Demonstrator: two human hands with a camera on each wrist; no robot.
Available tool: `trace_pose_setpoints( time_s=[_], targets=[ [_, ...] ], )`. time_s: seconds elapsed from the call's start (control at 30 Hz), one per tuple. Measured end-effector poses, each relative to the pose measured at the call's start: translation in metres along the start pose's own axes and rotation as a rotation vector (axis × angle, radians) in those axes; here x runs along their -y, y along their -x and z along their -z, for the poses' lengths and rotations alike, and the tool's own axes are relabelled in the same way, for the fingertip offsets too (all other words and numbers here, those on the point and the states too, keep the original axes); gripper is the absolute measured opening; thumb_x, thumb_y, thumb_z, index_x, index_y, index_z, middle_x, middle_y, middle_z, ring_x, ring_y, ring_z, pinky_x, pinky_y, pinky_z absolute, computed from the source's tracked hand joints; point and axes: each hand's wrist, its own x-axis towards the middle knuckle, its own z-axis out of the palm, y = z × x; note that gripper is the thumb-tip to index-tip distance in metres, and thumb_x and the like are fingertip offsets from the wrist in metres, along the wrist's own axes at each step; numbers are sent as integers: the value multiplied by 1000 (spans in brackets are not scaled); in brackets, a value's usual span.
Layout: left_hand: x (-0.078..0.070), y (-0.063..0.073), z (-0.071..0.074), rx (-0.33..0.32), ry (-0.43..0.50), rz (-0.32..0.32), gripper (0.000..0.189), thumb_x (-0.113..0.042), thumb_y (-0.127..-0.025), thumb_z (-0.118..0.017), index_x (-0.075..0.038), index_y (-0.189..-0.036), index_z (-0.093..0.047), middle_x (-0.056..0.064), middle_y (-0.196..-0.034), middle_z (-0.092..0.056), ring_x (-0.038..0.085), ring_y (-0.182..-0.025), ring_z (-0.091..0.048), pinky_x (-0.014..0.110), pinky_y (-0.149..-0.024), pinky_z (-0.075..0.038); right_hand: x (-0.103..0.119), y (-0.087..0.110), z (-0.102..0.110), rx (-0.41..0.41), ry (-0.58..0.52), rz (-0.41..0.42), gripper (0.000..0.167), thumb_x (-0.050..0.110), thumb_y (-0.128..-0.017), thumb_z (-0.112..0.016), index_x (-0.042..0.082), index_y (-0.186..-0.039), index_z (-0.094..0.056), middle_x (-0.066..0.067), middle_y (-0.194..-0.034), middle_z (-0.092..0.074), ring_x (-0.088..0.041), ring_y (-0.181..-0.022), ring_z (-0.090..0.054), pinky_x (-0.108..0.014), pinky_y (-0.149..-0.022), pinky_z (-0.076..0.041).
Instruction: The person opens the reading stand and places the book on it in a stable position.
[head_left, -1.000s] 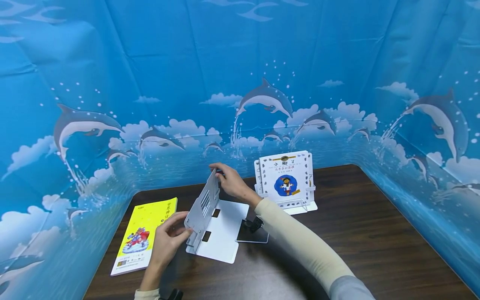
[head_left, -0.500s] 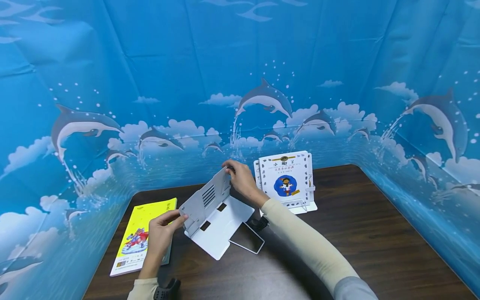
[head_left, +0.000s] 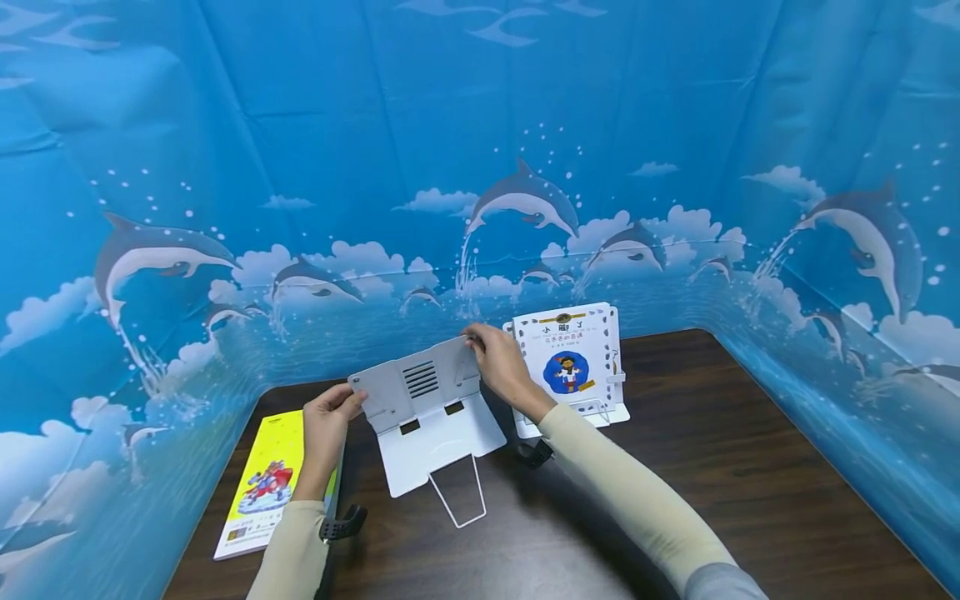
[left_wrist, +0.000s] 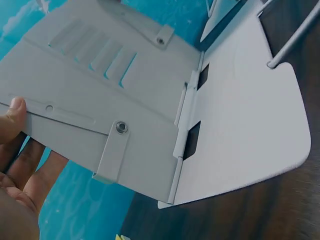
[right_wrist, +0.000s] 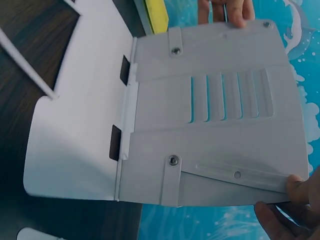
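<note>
Both hands hold an unfolded metal book stand point(head_left: 386, 396) by its grey slotted back panel. My left hand point(head_left: 324, 429) pinches the panel's left edge, thumb point(left_wrist: 15, 117) on the face towards me. At the upper right corner, my right hand point(head_left: 504, 371) grips the panel with fingers and thumb. A hinge joins the panel to a white plate point(left_wrist: 245, 115) with two dark cut-outs. A wire loop point(head_left: 479, 483) sticks out from that plate towards me. Two small riveted arms point(right_wrist: 171, 182) lie on the panel. Whether the plate touches the table is unclear.
A yellow book point(head_left: 273, 458) lies at the left, partly behind the left forearm. At the back right, a second white stand point(head_left: 617, 412) bears an upright picture book point(head_left: 566, 342). A blue dolphin-print curtain point(head_left: 375, 167) surrounds the dark wooden table point(head_left: 675, 442).
The hands have turned the book stand so its panel faces me more squarely. The left hand moved up and away; the right hand shifted right. The wire loop now points towards me.
</note>
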Motion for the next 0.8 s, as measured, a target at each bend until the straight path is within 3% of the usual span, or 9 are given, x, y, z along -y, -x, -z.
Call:
trace_pose_setpoints(
  time_s=[0.07,0.2,0.37,0.43,0.67,0.8],
  targets=[
    [2,-9,-4,-5,-1,-5,26,-9,-100,-74,-1,-125,-77,6,-112,-81,-11,-90,-69,9,-81,-56,0,2,3,-2,17,-6,22,16,-107,-63,10,-125,-75,-9,-120,-78,-23,-109,-76,-36,-89,-64],
    [8,-23,-12,-18,0,-22,25,-6,-100,-74,2,-123,-76,0,-102,-81,-10,-88,-68,9,-80,-56,-1,5,7,-9,47,-12,22,16,-107,-64,10,-126,-75,-10,-120,-78,-23,-107,-76,-38,-87,-63],
    [9,-35,-18,2,25,-33,25,-5,-101,-72,3,-125,-75,12,-108,-80,-9,-89,-68,11,-83,-56,-3,7,10,-24,68,-3,23,16,-108,-64,10,-127,-75,-10,-120,-78,-23,-106,-77,-38,-86,-63],
    [9,-38,-20,9,34,-29,24,-5,-101,-71,3,-124,-76,12,-107,-79,-8,-90,-68,10,-83,-56,-4,8,11,-26,73,0,23,16,-107,-64,10,-126,-75,-10,-118,-79,-22,-103,-77,-38,-84,-63],
    [11,-43,-24,22,53,-7,26,-9,-100,-73,1,-125,-76,-6,-99,-78,3,-99,-73,16,-88,-58,-5,10,13,-24,78,-7,27,17,-108,-64,10,-132,-72,-10,-120,-77,-22,-99,-76,-37,-79,-62],
    [12,-42,-25,17,55,-4,27,-9,-100,-74,0,-126,-76,-2,-102,-80,5,-101,-74,19,-90,-57,-1,17,14,-102,78,51,28,16,-108,-65,6,-134,-69,-12,-125,-71,-24,-107,-72,-37,-85,-63]
  ],
)
